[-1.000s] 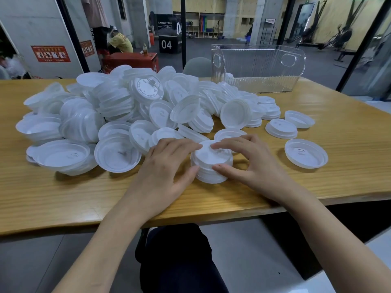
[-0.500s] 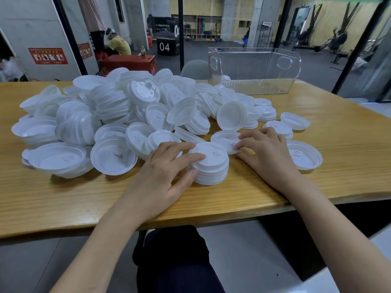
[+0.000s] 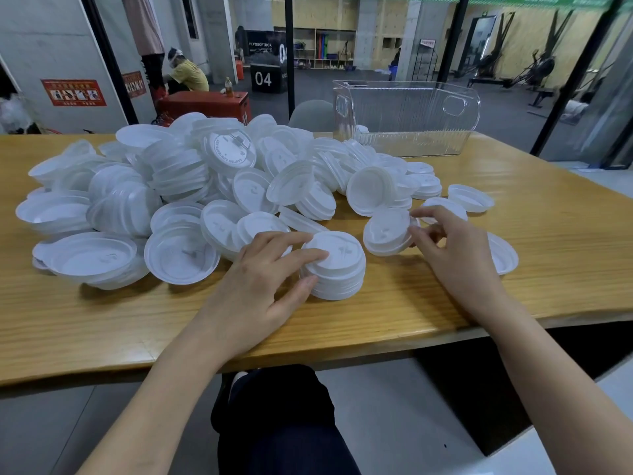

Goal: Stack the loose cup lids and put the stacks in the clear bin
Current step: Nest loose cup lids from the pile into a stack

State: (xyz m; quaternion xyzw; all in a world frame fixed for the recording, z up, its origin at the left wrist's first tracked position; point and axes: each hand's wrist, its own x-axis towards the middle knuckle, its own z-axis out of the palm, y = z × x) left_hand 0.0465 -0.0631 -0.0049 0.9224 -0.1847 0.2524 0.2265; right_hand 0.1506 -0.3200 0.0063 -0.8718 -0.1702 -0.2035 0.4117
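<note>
A short stack of white cup lids [image 3: 337, 269] stands near the table's front edge. My left hand [image 3: 260, 279] holds it, fingers on top and thumb against its side. Just to the right, my right hand [image 3: 452, 248] pinches a single white lid [image 3: 385, 231] by its rim and holds it tilted above the table. A big heap of loose white lids [image 3: 191, 186] covers the table's left and middle. The clear bin [image 3: 407, 114] stands at the back right, with what looks like a few lids in its left end.
Single lids lie to the right of my right hand: one [image 3: 471, 197] further back and one [image 3: 503, 257] partly under my wrist. The wooden table [image 3: 548, 217] shows bare wood on the right. A person sits in the background, far left.
My right hand left the stack, reached right to a loose lid and lifted it by the rim. My left hand stayed on the stack.
</note>
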